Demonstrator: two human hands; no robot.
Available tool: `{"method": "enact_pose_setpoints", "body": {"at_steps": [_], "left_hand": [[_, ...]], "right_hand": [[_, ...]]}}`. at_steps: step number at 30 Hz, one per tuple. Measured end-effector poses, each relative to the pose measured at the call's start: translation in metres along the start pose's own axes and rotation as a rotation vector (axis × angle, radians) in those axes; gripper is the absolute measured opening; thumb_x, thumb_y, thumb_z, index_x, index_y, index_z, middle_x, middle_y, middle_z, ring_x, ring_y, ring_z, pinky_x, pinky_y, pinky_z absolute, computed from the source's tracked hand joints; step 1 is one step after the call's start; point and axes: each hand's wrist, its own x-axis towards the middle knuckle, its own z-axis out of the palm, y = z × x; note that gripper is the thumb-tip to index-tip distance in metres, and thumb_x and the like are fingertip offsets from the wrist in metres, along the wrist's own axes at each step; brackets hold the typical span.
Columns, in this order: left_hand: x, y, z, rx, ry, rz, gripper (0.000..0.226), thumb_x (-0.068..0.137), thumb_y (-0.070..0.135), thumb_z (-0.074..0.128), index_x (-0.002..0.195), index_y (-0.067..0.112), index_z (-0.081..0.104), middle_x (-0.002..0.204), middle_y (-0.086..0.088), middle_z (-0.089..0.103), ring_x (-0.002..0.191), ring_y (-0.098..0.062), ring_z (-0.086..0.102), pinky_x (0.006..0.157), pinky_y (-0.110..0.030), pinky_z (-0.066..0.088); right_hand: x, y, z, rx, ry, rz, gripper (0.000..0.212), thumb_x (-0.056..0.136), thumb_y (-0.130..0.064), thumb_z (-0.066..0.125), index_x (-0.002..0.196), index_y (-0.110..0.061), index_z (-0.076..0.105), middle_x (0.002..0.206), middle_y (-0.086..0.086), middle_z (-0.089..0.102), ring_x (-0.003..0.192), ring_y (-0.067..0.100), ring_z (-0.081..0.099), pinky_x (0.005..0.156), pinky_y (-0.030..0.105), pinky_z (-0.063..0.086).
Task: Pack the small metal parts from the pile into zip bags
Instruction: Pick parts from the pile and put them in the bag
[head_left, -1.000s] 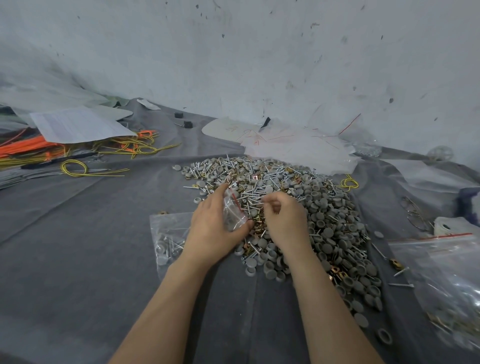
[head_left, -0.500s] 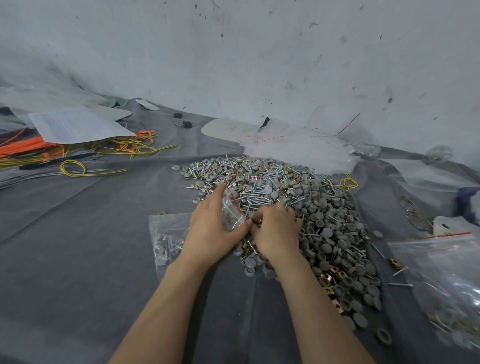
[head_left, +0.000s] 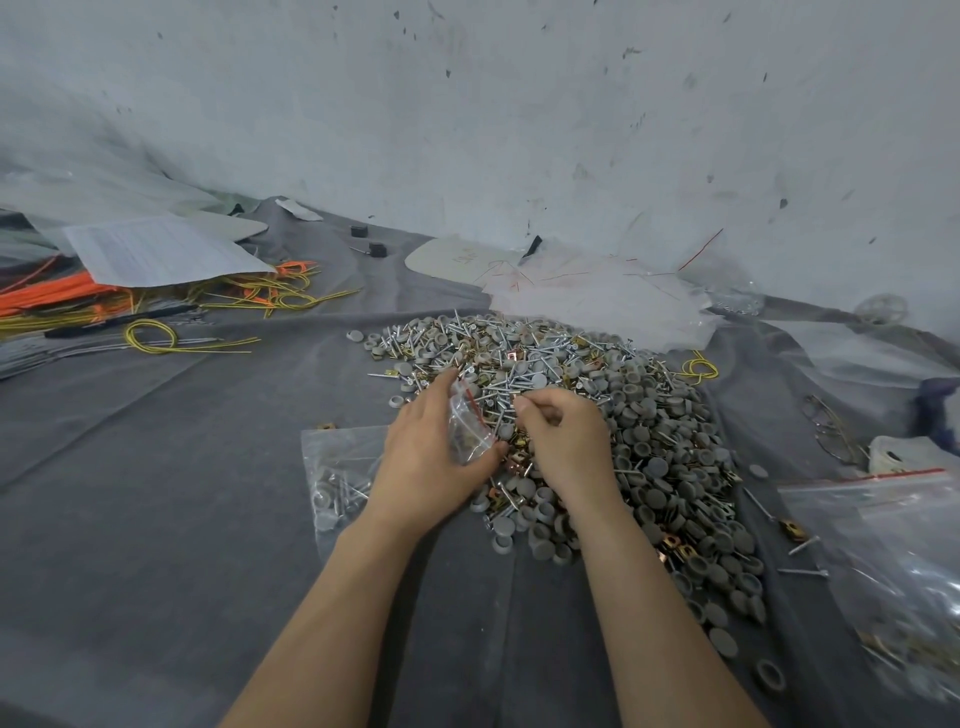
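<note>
Zip bag (head_left: 467, 432) gripped by left hand (head_left: 423, 460); right hand (head_left: 565, 441) curled.

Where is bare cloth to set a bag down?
Bare grey cloth lies left of the flat zip bag, below the yellow wire loop, and between the forearms. Crowded: parts pile, big bag at right, wires at left.

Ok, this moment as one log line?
stage: filling bag | left hand: holds small zip bag at pile edge | right hand: curled at bag mouth, grasp hidden | filled bag: flat on cloth
</note>
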Motion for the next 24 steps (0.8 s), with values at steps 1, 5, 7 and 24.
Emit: {"method": "enact_pose_setpoints", "body": {"at_steps": [1, 5, 7, 24], "left_hand": [[0.0, 0.0, 0.0, 0.001, -0.002, -0.001, 0.088, 0.077, 0.04, 0.074, 0.148, 0.019, 0.026, 0.144, -0.002, 0.043, 0.131, -0.02, 0.039, 0.109, -0.039, 0.033], [0.0, -0.001, 0.0, 0.011, -0.004, -0.003, 0.088, 0.077, 0.04, 0.073, 0.148, 0.019, 0.026, 0.144, -0.003, 0.043, 0.129, -0.021, 0.042, 0.108, -0.042, 0.035], [0.0, -0.001, 0.0, 0.014, -0.007, 0.002, 0.087, 0.077, 0.039, 0.073, 0.148, 0.017, 0.026, 0.145, -0.003, 0.043, 0.13, -0.022, 0.042, 0.108, -0.043, 0.036], [0.0, -0.001, 0.0, 0.006, 0.008, -0.011, 0.088, 0.077, 0.042, 0.073, 0.148, 0.019, 0.026, 0.144, -0.003, 0.043, 0.131, -0.021, 0.037, 0.109, -0.039, 0.034]], "right_hand": [[0.0, 0.0, 0.0, 0.015, -0.004, -0.001, 0.015, 0.092, -0.023, 0.061, 0.097, -0.013, 0.071, 0.076, -0.013, 0.062, 0.071, -0.006, 0.057, 0.06, 0.002, 0.04], [-0.001, -0.005, 0.001, 0.056, -0.084, -0.058, 0.012, 0.09, -0.021, 0.064, 0.094, -0.013, 0.072, 0.077, -0.015, 0.064, 0.074, -0.003, 0.06, 0.067, 0.005, 0.045], [-0.003, -0.008, 0.002, 0.052, -0.174, -0.095, 0.016, 0.091, -0.02, 0.062, 0.1, -0.013, 0.073, 0.084, -0.009, 0.07, 0.081, 0.004, 0.065, 0.076, 0.015, 0.05], [-0.011, -0.013, 0.0, -0.791, -0.205, 0.071, 0.024, 0.094, -0.029, 0.054, 0.115, -0.02, 0.063, 0.124, 0.006, 0.053, 0.12, 0.029, 0.044, 0.1, 0.045, 0.034]]}}
